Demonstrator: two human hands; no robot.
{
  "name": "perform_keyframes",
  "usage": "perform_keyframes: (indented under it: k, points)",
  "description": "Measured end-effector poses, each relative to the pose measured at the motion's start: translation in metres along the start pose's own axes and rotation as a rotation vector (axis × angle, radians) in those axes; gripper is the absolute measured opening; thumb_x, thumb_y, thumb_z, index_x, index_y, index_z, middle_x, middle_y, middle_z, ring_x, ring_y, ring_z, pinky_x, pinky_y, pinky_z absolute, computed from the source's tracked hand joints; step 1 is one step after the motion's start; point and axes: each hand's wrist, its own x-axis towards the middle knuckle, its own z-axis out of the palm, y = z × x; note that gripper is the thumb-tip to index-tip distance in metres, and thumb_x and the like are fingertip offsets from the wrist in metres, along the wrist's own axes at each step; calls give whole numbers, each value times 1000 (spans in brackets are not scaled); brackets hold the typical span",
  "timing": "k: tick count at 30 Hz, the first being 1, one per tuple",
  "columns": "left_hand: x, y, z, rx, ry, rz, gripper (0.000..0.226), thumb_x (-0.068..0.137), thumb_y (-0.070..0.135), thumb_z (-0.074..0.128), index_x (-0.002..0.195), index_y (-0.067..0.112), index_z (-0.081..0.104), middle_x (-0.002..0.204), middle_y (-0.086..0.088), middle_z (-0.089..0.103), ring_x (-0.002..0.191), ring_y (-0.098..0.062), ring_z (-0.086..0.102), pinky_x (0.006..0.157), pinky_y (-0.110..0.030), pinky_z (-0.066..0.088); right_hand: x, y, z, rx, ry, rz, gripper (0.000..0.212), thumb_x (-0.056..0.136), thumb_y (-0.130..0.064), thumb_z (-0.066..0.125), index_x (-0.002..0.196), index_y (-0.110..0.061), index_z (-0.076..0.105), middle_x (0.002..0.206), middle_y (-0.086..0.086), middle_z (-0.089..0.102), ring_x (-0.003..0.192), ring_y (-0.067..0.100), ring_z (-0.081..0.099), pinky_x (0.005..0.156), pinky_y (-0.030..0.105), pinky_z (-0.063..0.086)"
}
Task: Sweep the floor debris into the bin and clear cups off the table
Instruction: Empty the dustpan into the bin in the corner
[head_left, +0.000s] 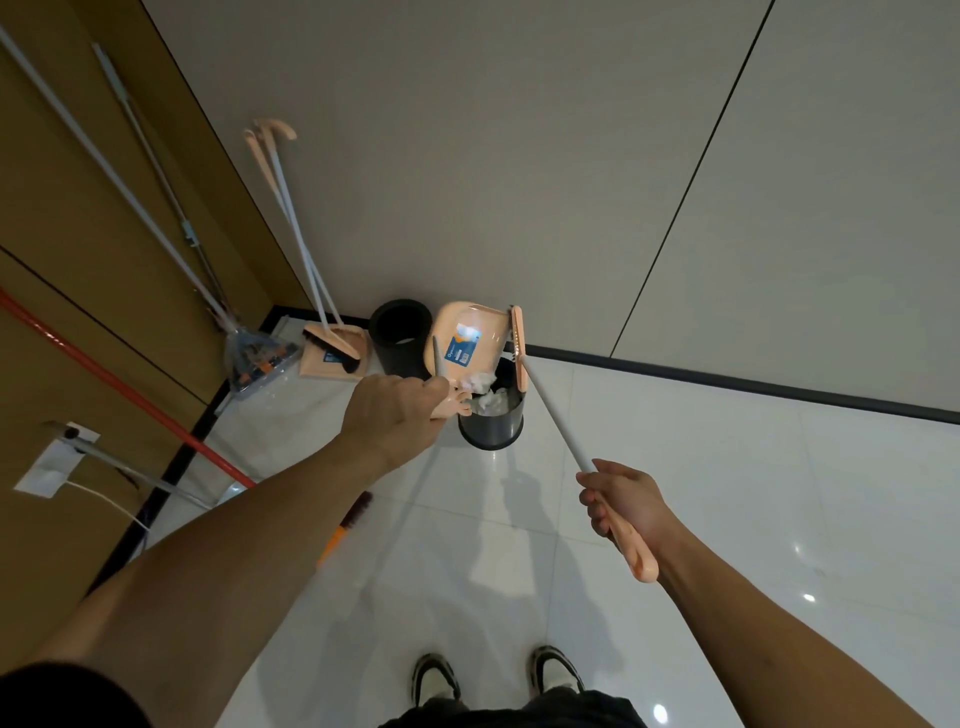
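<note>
My left hand (397, 413) grips the peach handle of a peach dustpan (470, 338), which is tipped up over a black bin (493, 421). White crumpled paper (480, 384) slides from the pan into the bin, which holds more white paper. My right hand (621, 506) grips the peach end of a long white broom handle (553, 415). The broom's peach head (518, 345) sits at the dustpan's right edge above the bin. No table or cups are in view.
A second black bin (400, 335) stands at the wall to the left. Another peach broom and dustpan set (332, 351), a mop (254, 358) and a red-handled tool (119, 387) lean in the left corner. Glossy white floor tiles lie around my shoes (496, 675).
</note>
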Motion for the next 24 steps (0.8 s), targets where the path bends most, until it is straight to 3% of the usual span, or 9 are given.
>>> perform_keyframes:
  k: [5, 11, 17, 21, 24]
  points:
    - [5, 1, -2, -14, 63, 39, 28, 73, 26, 87, 83, 8, 69, 56, -7, 61, 41, -24, 52, 46, -25, 33, 2, -5, -2, -7, -19, -11, 34, 86, -4, 68, 118, -4, 56, 62, 8, 52, 44, 16, 42, 41, 25, 37]
    - [7, -2, -6, 3, 110, 36, 31, 70, 27, 90, 78, 8, 68, 55, -6, 61, 40, -21, 51, 46, -22, 30, 3, -8, -6, 6, -10, -24, 46, 86, -4, 69, 129, -3, 55, 61, 8, 54, 44, 16, 43, 42, 25, 38]
    - [19, -8, -23, 52, 192, -239, 27, 81, 30, 78, 75, 11, 60, 52, -7, 54, 42, -25, 44, 47, -24, 29, -3, -11, -7, 12, -11, -32, 43, 86, -5, 68, 127, -3, 57, 62, 7, 51, 45, 16, 42, 41, 25, 37]
    - [28, -21, -35, -37, 153, -349, 29, 87, 40, 68, 81, 14, 58, 63, -10, 62, 56, -35, 60, 50, -32, 40, -21, -9, -3, 31, 11, -63, 41, 87, -6, 68, 126, -3, 56, 62, 7, 52, 45, 16, 42, 41, 26, 37]
    - [38, -30, -41, -72, 141, -382, 31, 87, 47, 61, 81, 18, 56, 71, -13, 65, 66, -39, 62, 54, -33, 37, -41, -3, 1, 71, 57, -105, 42, 87, -5, 68, 127, -3, 55, 62, 8, 53, 45, 15, 43, 41, 26, 38]
